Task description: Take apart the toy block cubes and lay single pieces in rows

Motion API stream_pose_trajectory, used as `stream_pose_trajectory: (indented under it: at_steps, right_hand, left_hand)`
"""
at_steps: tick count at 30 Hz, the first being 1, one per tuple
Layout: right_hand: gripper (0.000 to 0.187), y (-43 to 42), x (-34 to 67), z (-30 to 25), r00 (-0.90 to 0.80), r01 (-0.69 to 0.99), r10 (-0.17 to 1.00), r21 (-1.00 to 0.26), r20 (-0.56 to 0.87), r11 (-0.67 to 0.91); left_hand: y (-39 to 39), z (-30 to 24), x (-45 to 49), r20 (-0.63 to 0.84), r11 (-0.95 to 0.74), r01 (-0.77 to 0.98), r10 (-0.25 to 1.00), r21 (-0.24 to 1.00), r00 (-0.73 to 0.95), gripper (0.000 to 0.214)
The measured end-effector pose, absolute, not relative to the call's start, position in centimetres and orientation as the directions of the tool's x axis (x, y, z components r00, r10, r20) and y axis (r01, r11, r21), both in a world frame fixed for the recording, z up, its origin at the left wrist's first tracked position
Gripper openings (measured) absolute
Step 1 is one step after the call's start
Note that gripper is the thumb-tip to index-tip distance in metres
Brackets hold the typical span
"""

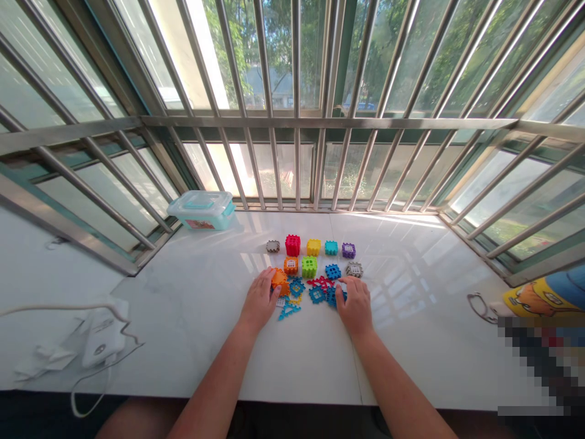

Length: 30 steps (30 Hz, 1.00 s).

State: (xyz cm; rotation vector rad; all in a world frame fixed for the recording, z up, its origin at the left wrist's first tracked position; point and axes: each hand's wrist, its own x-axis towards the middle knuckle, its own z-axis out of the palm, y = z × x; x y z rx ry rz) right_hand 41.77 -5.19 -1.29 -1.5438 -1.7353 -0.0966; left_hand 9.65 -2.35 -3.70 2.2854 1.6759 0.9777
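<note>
You have two hands in view: your left hand (260, 299) and your right hand (355, 305). Count nine built plastic block cubes (309, 266) and one lidded plastic box (197, 210). The loose interlocking block pieces (317, 294) overlap too much for an exact count, but you have roughly ten.

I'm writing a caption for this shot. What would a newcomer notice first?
Bright plastic cubes stand in rows on the white counter, with loose flat pieces between the left hand and right hand. Metal window bars fill the view behind, and a pale turquoise lidded box sits at the counter's far left.
</note>
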Motion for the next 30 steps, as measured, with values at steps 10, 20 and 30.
stream_pose_trajectory:
  at_steps: [10, 20, 30]
  right_hand:
    - [0.022, -5.1, 41.8, -1.5, 0.050, 0.865, 0.803, -0.428, 0.595, 0.263]
    - [0.027, -6.5, 39.5, -0.7, -0.265, 0.816, 0.765, -0.287, 0.587, 0.502]
    - [0.044, -7.9, 33.2, -1.1, -0.479, 0.717, 0.745, -0.283, 0.463, 0.637]
  left_hand:
    - [-4.7, -3.5, 11.0, 0.394, -0.378, 0.839, 0.893, 0.392, 0.218, 0.064]
    - [-4.9, -3.6, 11.3, 0.385, -0.384, 0.840, 0.893, 0.383, 0.232, 0.054]
    - [-5.4, -3.3, 10.9, 0.370, -0.459, 0.826, 0.866, 0.327, 0.336, 0.066]
